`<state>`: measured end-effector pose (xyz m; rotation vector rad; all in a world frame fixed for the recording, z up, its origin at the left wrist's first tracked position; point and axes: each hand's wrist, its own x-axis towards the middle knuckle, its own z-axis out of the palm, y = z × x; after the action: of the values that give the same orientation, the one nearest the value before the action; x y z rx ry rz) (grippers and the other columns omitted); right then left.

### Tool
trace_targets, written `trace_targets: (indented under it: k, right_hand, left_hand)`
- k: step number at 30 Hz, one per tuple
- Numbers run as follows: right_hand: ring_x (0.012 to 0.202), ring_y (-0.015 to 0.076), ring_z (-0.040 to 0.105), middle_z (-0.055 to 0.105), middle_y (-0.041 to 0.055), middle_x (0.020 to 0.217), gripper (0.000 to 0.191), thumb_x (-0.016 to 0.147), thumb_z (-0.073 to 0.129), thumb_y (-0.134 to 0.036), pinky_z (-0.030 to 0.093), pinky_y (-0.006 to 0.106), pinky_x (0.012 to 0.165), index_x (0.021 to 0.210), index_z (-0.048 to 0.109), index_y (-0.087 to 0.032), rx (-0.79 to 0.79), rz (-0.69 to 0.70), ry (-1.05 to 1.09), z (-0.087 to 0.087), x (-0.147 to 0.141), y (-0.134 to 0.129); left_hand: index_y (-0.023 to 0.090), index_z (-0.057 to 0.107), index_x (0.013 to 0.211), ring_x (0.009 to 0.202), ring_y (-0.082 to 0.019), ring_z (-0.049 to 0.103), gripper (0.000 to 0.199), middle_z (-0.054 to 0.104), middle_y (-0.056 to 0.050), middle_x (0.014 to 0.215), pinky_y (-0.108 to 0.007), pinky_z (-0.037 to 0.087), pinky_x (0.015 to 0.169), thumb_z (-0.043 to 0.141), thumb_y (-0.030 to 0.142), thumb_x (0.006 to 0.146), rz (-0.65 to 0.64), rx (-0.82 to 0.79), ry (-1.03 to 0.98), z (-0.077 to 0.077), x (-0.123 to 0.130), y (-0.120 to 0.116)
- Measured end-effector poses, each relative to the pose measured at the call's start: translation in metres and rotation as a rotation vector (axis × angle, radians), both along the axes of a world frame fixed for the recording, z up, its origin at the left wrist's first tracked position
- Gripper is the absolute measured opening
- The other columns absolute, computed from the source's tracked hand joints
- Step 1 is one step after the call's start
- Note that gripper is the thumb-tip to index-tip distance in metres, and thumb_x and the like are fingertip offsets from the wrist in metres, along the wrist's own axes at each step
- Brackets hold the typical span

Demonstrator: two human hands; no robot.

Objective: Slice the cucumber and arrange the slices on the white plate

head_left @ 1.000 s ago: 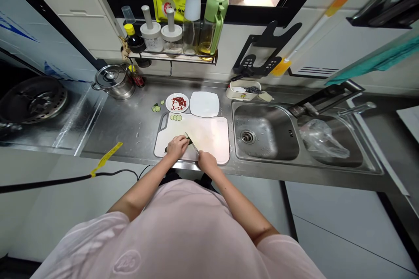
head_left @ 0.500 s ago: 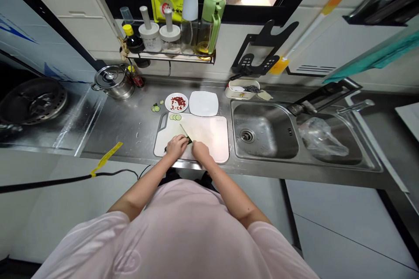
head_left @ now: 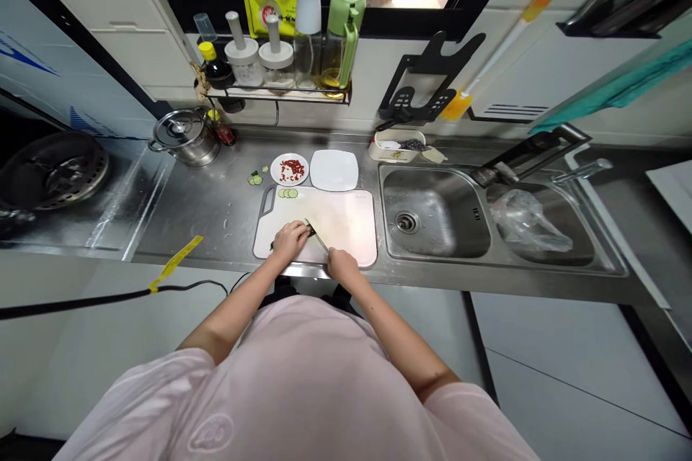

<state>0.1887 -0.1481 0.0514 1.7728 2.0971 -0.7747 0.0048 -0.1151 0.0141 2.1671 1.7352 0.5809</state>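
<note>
My left hand (head_left: 289,243) rests on the white cutting board (head_left: 349,220), with curled fingers pressing on a dark green cucumber (head_left: 311,231) that is mostly hidden under them. My right hand (head_left: 342,265) grips the handle of a kitchen knife (head_left: 318,236), whose blade slants up and left to the cucumber. Several cucumber slices (head_left: 289,193) lie at the board's far edge. Beyond the board are a round plate of chopped red chili (head_left: 289,168) and a bare white square plate (head_left: 334,170).
The steel counter (head_left: 216,202) holds more cucumber slices (head_left: 254,178) and a lidded steel pot (head_left: 184,137) on the left. A steel double sink (head_left: 432,212) with a plastic bag (head_left: 527,220) lies right. A bottle shelf (head_left: 278,95) stands behind.
My right hand and the knife have drawn back toward me since half a second ago, close to where they were a second ago. My left hand stays in place on the cucumber.
</note>
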Motion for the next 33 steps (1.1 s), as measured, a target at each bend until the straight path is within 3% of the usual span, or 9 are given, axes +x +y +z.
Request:
trace_targets:
  k: [7,15,22,33]
  right_hand:
    - [0.089,0.0225,0.064,0.067,0.0108,0.097,0.026,0.093,0.036,-0.025,0.041,0.027,0.068,0.104,0.059,-0.018,-0.011,0.009,0.011,0.01,0.017,-0.005]
    - [0.089,0.0207,0.064,0.068,0.0065,0.097,0.028,0.092,0.042,-0.027,0.038,0.027,0.072,0.118,0.051,-0.025,0.128,-0.032,-0.004,0.024,0.019,-0.007]
    - [0.09,0.0202,0.063,0.068,0.0047,0.1,0.033,0.09,0.047,-0.031,0.038,0.027,0.071,0.122,0.047,-0.026,0.185,-0.058,-0.007,0.03,0.018,-0.002]
    - [0.091,0.0219,0.063,0.068,0.0061,0.102,0.041,0.09,0.046,-0.038,0.039,0.029,0.071,0.128,0.044,-0.025,0.243,-0.05,-0.031,0.023,0.025,0.003]
  left_hand:
    - [0.027,0.068,0.099,0.097,-0.016,0.059,0.022,0.066,-0.002,0.105,-0.027,0.044,0.084,0.049,0.033,0.09,0.015,-0.126,-0.085,0.009,-0.005,0.009]
    - [0.026,0.068,0.098,0.097,-0.019,0.06,0.022,0.069,-0.002,0.101,-0.029,0.044,0.084,0.05,0.033,0.087,0.037,-0.224,-0.097,0.02,-0.008,0.019]
    - [0.025,0.068,0.098,0.099,-0.022,0.059,0.026,0.07,-0.003,0.101,-0.032,0.042,0.086,0.046,0.034,0.09,0.061,-0.197,-0.018,0.016,-0.012,0.025]
    - [0.022,0.068,0.101,0.098,-0.021,0.06,0.032,0.069,-0.006,0.104,-0.032,0.043,0.088,0.041,0.035,0.092,0.085,-0.172,-0.102,0.007,-0.019,0.03]
